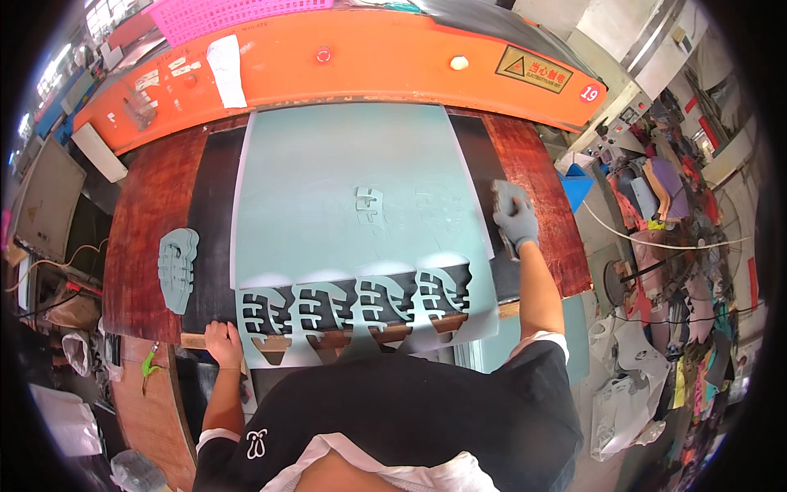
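Note:
My right hand [518,223], in a grey glove, is closed around a greyish-brown cutting die [503,193] on the black strip at the right of the table. The glove hides much of the die's outline. Bare and loosely curled, my left hand [222,343] rests at the table's wooden front edge with nothing seen in it. Between them lies a pale green sheet [328,197], its near end cut through with a row of toothed openings. Small cut scraps [370,206] lie on the sheet. A stack of cut pale green pieces [176,271] sits at the left.
An orange machine beam [369,61] spans the table's far side, with a pink basket [238,15] on top. A blue bin [576,187] stands beyond the right edge. Green-handled snips [150,365] lie at lower left. Coloured scraps [664,189] are heaped at right.

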`<state>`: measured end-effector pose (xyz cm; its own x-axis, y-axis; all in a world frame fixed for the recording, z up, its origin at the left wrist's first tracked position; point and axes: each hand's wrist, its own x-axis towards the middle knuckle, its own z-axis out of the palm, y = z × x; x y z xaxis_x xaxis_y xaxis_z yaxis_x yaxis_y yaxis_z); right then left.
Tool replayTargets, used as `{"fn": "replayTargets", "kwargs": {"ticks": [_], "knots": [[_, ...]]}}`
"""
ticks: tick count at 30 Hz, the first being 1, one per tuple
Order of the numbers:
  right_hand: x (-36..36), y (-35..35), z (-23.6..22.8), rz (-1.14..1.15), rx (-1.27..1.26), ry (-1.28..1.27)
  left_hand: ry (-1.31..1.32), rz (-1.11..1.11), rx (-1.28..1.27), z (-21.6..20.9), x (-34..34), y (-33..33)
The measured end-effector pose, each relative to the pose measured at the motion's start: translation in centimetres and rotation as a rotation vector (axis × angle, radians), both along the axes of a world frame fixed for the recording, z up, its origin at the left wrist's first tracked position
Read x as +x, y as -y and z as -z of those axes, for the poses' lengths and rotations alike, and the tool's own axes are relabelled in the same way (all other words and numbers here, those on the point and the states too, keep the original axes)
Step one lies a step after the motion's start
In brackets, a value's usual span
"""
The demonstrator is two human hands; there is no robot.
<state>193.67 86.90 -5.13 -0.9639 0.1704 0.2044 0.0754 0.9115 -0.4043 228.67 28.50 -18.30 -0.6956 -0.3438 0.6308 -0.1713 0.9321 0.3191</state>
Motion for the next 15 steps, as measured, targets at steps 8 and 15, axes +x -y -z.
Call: {"fn": "replayTargets", "kwargs": {"ticks": [8,15], "knots": [[6.6,-1.0,5.1,-0.159,0.143,-0.298,0.098,-0.025,0.082,0.6,0.1,1.3],[12.3,0.9,8.7,-0.157,-0.604,0.073,0.247,0.026,0.749,-0.4,-2.9,2.0]]}}
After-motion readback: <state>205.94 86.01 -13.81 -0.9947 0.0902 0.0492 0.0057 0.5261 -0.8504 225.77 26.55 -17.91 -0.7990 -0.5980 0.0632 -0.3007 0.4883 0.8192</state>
